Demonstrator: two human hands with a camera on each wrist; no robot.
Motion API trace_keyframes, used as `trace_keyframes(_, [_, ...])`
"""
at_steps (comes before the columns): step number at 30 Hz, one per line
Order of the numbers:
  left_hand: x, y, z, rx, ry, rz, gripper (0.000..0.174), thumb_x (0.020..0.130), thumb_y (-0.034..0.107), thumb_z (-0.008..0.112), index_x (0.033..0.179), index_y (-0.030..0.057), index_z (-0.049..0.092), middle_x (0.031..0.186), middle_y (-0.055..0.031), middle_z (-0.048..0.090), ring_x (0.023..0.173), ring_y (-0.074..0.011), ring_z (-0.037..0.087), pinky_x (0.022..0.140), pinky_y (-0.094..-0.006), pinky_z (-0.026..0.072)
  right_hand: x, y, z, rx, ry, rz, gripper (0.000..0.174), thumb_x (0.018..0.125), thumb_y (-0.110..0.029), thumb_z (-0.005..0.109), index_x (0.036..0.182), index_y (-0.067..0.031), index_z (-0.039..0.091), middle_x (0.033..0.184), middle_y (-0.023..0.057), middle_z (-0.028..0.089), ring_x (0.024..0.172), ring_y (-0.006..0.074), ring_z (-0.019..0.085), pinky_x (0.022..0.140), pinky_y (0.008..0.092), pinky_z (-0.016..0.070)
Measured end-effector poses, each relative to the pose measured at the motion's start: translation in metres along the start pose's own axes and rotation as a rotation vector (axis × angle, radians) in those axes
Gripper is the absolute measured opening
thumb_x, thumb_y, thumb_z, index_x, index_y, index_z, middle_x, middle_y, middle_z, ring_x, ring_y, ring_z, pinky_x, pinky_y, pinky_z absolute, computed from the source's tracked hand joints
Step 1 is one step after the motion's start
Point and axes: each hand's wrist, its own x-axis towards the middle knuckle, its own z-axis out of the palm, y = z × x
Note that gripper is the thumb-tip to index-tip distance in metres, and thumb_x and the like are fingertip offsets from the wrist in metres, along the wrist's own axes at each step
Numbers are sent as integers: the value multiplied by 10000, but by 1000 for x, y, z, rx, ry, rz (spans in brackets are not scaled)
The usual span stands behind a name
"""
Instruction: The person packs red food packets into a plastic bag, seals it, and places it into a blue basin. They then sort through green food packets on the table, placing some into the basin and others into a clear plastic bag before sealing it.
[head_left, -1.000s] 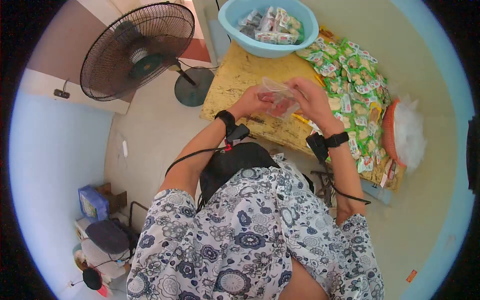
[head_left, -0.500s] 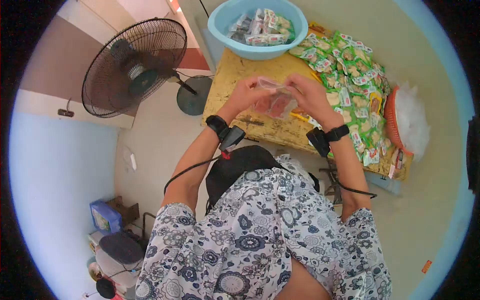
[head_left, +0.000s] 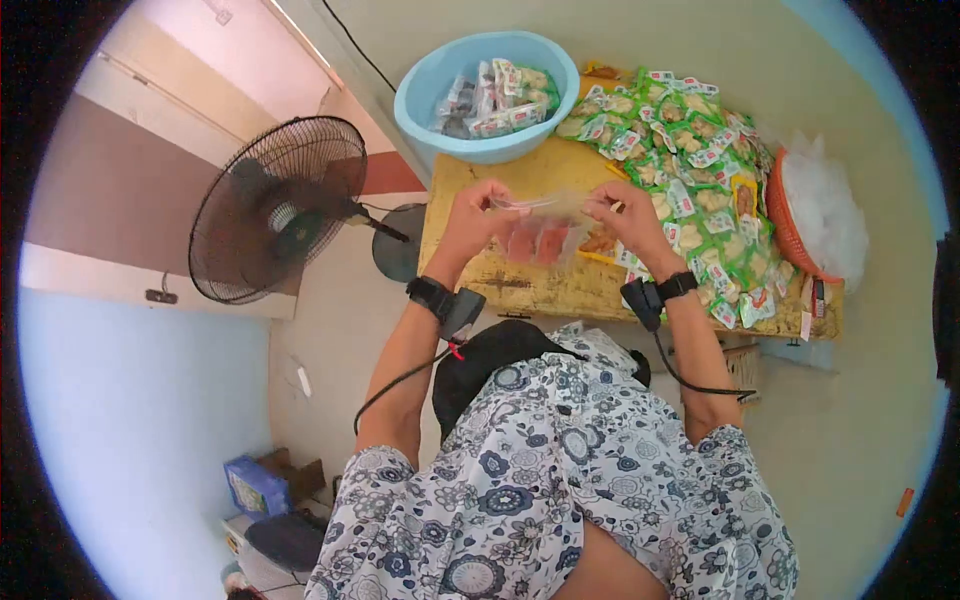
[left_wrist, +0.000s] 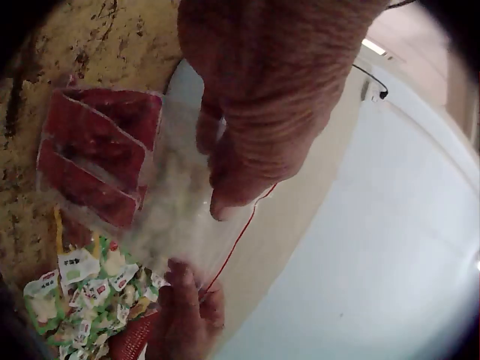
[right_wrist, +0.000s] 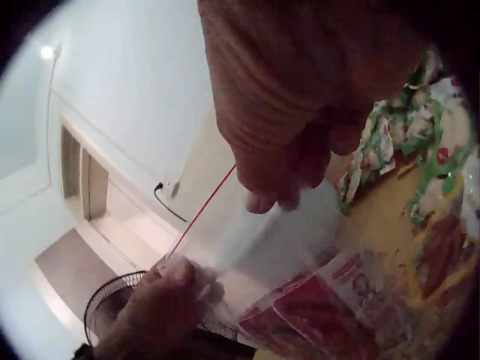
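Between the hands: clear zip bag [head_left: 548, 212] with red packets [head_left: 536, 244] inside, over the worn yellow table [head_left: 500, 285]
Left hand [head_left: 478, 222]: pinches one end of the bag's red-lined mouth
Right hand [head_left: 630, 222]: pinches the mouth's other end
Right side of table: spread heap of green snack packs [head_left: 690, 150], beside an orange basket [head_left: 790, 235] of clear plastic
Far left corner: blue basin [head_left: 412, 105] holding more packs
Left of table: black fan [head_left: 280, 210], standing on the floor
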Motion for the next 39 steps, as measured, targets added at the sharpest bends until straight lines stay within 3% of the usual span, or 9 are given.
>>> trace_keyframes(1, [-3, -8, -6, -83, -24, -25, 182, 783, 129, 783, 843, 63, 624, 817, 23, 613, 774, -72, 574, 718, -245, 468, -2, 2, 11, 65, 28, 14, 164, 821, -179, 733, 839, -21, 690, 813, -2, 642, 765, 93, 543, 664, 264, 416])
trace_keyframes(6, [-4, -16, -21, -231, -51, -95, 212, 786, 117, 777, 860, 81, 581, 800, 46, 583, 713, -42, 523, 633, -212, 421, -14, 1, 13, 246, 57, 51, 185, 853, -201, 721, 881, -18, 708, 838, 6, 665, 798, 102, 589, 721, 274, 471])
trace_keyframes(12, [-6, -20, -25, -100, -14, -97, 142, 850, 139, 722, 872, 52, 612, 929, -18, 674, 860, -91, 601, 789, -273, 483, -20, -2, 21, 299, 78, -14, 172, 923, -165, 638, 948, -5, 697, 871, -5, 660, 835, 71, 574, 755, 243, 459])
trace_keyframes(15, [-11, -4, -20, -338, -36, 1, 151, 858, 150, 715, 901, 55, 605, 926, -14, 665, 861, -97, 595, 791, -277, 480, -19, -8, 21, 368, 40, -20, 180, 943, -153, 612, 967, 7, 689, 876, -11, 657, 830, 57, 567, 754, 229, 451])
trace_keyframes(18, [-14, -8, -27, -88, -24, -59, 169, 862, 169, 719, 922, 67, 598, 907, -2, 648, 841, -92, 586, 767, -263, 472, -23, -17, 16, 343, 10, 14, 183, 944, -150, 609, 976, 12, 688, 879, -6, 662, 826, 62, 570, 755, 232, 454])
trace_keyframes(27, [-22, 3, -36, 4, -27, -172, 186, 848, 210, 746, 899, 64, 642, 864, 20, 626, 814, -68, 570, 738, -242, 464, -23, -16, 18, 313, 99, 39, 174, 904, -164, 657, 970, -6, 684, 913, 14, 660, 876, 121, 610, 801, 272, 485])
trace_keyframes(30, [-21, 5, -37, 38, -66, 23, 249, 814, 245, 771, 930, 55, 659, 905, -29, 655, 854, -139, 611, 786, -294, 484, -24, -15, 20, 282, 100, 25, 154, 891, -148, 667, 936, -1, 676, 904, 29, 659, 865, 129, 613, 796, 274, 486])
trace_keyframes(36, [4, 79, -7, 609, -146, 538, 329, 816, 367, 710, 969, 78, 680, 983, -138, 656, 1059, -322, 578, 932, -439, 437, -25, -26, 21, 255, 74, -124, 137, 884, -128, 667, 937, -2, 675, 913, 65, 652, 874, 166, 619, 792, 289, 491])
trace_keyframes(39, [22, 85, 14, 715, -304, 557, 273, 810, 319, 675, 936, 77, 681, 909, -113, 637, 1003, -328, 566, 916, -447, 423, -27, -37, 17, 258, 57, -114, 131, 882, -122, 662, 939, -5, 676, 915, 76, 651, 877, 187, 623, 794, 299, 495])
